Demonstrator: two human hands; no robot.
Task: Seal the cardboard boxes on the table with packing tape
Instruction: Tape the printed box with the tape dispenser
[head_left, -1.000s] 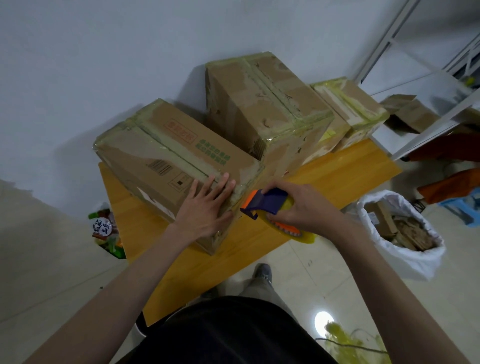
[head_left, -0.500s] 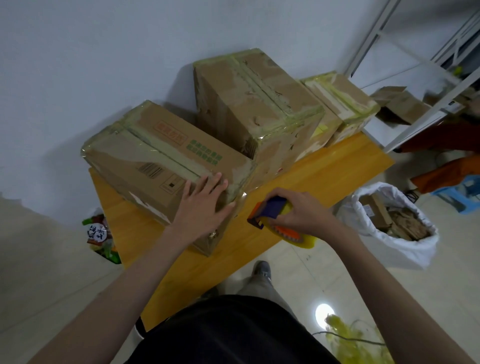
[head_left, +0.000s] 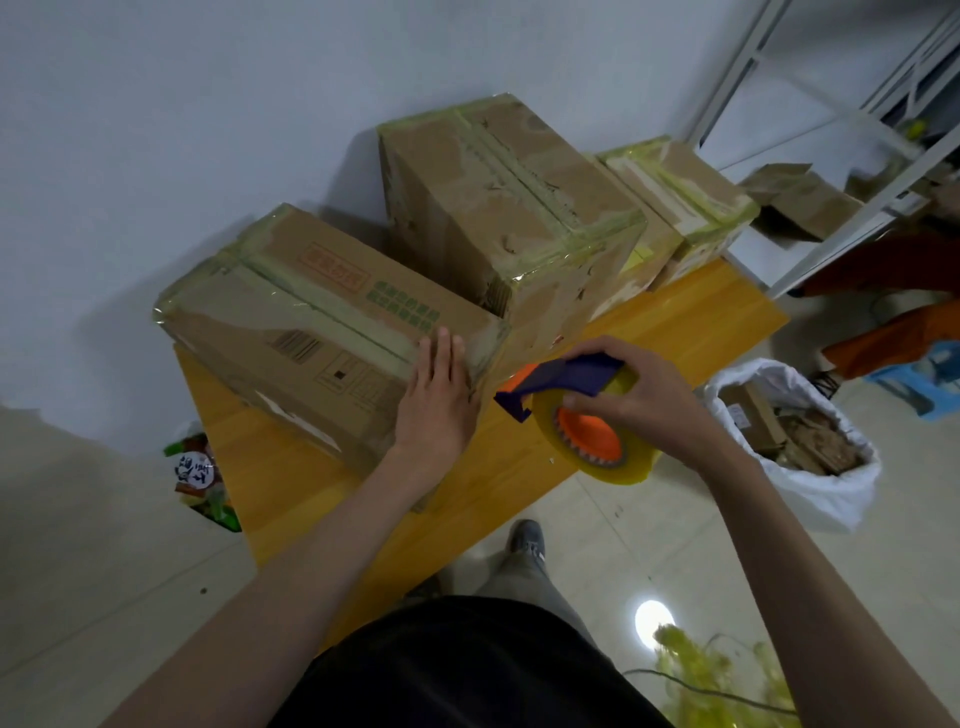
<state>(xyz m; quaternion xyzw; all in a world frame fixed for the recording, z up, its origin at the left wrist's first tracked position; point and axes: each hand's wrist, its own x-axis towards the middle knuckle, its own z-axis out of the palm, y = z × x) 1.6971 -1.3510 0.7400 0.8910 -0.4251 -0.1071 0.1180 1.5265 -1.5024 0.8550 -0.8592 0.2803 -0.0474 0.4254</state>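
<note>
Three taped cardboard boxes stand on a yellow wooden table (head_left: 675, 322). The nearest box (head_left: 311, 322) lies at the left, with tape over its top seam and edges. A taller box (head_left: 509, 208) stands behind it and a smaller box (head_left: 680, 197) at the far right. My left hand (head_left: 436, 400) presses flat, fingers together, on the near right corner of the nearest box. My right hand (head_left: 639, 395) grips a tape dispenser (head_left: 576, 410) with a blue and orange handle and a yellow tape roll, held just right of that corner, above the table's edge.
A white sack (head_left: 810, 457) full of cardboard scraps stands on the floor at the right. A white metal shelf (head_left: 852, 208) holds flattened cardboard. Colourful packaging (head_left: 200, 475) lies on the floor left of the table. A grey wall is behind the boxes.
My left hand closed its spread fingers and slid toward the box's near right corner. The tape dispenser tilted, so its roll and orange hub show now.
</note>
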